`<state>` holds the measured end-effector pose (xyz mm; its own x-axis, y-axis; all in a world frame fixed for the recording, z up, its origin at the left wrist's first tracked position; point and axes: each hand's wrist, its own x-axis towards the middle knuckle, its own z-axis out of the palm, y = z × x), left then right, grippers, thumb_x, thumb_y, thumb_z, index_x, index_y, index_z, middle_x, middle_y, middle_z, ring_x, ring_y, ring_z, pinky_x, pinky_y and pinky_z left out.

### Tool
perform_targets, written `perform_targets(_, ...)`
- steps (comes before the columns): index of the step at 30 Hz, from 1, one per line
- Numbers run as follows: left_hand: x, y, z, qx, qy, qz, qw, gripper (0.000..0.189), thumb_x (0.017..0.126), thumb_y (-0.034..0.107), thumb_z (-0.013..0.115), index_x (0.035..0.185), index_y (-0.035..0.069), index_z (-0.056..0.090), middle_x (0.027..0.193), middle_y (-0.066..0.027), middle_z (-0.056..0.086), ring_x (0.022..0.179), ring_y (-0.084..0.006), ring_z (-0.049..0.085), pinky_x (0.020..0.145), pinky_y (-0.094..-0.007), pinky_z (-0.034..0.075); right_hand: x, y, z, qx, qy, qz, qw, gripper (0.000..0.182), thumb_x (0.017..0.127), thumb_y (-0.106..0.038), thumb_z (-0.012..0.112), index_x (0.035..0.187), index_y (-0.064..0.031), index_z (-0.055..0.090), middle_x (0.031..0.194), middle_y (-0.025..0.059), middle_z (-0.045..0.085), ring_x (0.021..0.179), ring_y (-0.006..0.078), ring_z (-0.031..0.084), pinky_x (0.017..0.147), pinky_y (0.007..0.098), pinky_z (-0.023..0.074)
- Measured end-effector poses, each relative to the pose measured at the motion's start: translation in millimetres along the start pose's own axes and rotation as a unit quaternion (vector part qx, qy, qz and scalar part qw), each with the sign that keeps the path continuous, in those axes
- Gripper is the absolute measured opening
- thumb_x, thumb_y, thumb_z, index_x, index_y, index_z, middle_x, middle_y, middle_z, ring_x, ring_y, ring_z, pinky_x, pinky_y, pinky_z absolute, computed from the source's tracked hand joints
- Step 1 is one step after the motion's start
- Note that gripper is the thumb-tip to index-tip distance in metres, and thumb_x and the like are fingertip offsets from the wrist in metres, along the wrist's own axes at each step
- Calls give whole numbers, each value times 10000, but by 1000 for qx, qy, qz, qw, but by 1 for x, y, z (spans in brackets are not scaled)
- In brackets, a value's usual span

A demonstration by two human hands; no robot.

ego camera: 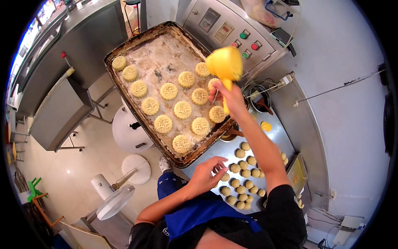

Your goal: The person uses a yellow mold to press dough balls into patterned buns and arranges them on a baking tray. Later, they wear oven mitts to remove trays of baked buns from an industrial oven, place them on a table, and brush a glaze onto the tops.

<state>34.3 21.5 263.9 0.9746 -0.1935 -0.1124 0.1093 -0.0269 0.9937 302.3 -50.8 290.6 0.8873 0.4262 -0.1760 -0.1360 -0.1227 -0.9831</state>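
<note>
My right hand (228, 98) grips a yellow plastic mooncake mould (225, 63), its blurred head raised above the tray's right edge. A thin metal rod (215, 97) shows beside the fingers. Pressed mooncakes (182, 109) with raised characters stand in slanting rows on the worn, floured baking tray (155, 46). The mould and hand partly hide those on the right. My left hand (206, 174) hovers at the table's near side, fingers bent and apart, with no held thing visible. Round dough balls (242, 189) lie beside it on the steel table (214, 152).
Beyond the tray stands a steel cabinet (214, 18) with buttons. A dark pot (260, 96), a yellow patterned piece (266, 126) and a shallow tray (298, 174) are at the right. A white fan (115, 201) and round white stool (130, 127) stand left.
</note>
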Motion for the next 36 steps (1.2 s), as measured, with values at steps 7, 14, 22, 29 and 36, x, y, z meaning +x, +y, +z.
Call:
perform_targets(7,15,-21,50,-214,-73,-94,970,519,918,92,745,1365,16,492,1114,-110,642,925,-194,684,731,-341,584,-227,40,-44,-260,-151,-186,936,525,942,-394,758,1326,-60,630,1260,136,689,1186,286,642,998,413,514)
perform_targets(14,0,-146,74,125,-9,-148,981,187,936,179,676,991,5,716,842,-120,721,750,-194,667,690,-386,530,-414,159,-173,38,178,84,980,447,986,-242,726,1359,-28,604,1178,91,708,1089,175,668,976,361,541)
perform_targets(22,7,-256,62,381,85,46,919,138,928,105,663,1041,27,648,915,-108,679,832,-232,664,765,-374,540,-458,288,-305,-210,486,184,828,421,898,-144,721,1300,-43,646,1158,167,715,1034,286,716,909,382,560)
perform_targets(29,0,-286,52,233,122,-62,963,155,947,134,730,1022,16,662,906,-55,705,832,-178,655,811,-330,534,-375,336,-411,-477,400,225,750,589,793,-103,737,1363,-82,591,1381,164,569,1248,408,561,1024,470,521)
perform_targets(36,-6,-286,59,175,167,-163,956,152,941,173,754,1002,41,708,854,-39,702,786,-136,625,740,-311,518,-406,329,-382,-415,394,231,787,503,808,-104,783,1288,-74,632,1221,166,661,1143,375,618,958,445,542)
